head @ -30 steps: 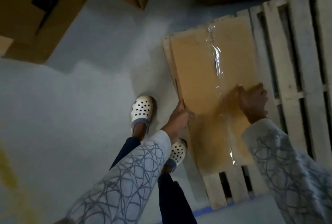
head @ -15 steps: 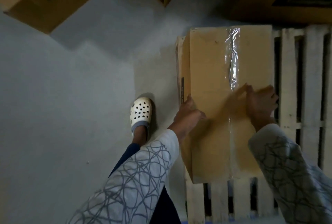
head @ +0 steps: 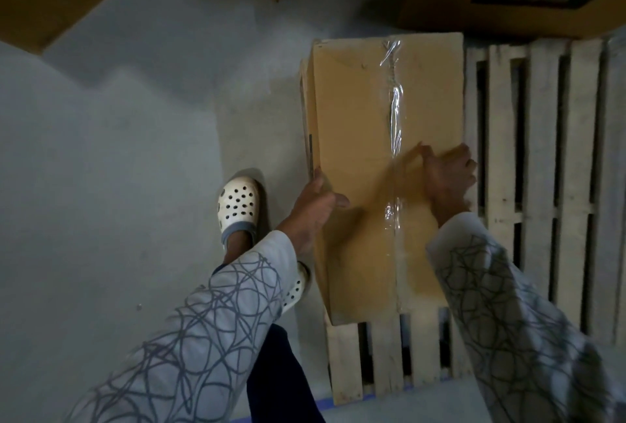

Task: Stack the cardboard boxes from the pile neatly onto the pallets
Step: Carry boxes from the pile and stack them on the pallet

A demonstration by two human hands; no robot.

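At box (head: 355, 117), left hand (head: 313, 205), right hand (head: 447, 175) gripping

Box (head: 355, 117) on pallet (head: 542, 185) left edge; another box (head: 508, 9) behind; shoe (head: 237, 202) left of it.

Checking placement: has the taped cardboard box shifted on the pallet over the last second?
Yes. The taped cardboard box slid slightly along the pallet slats toward their far ends; its far edge now lines up with them.
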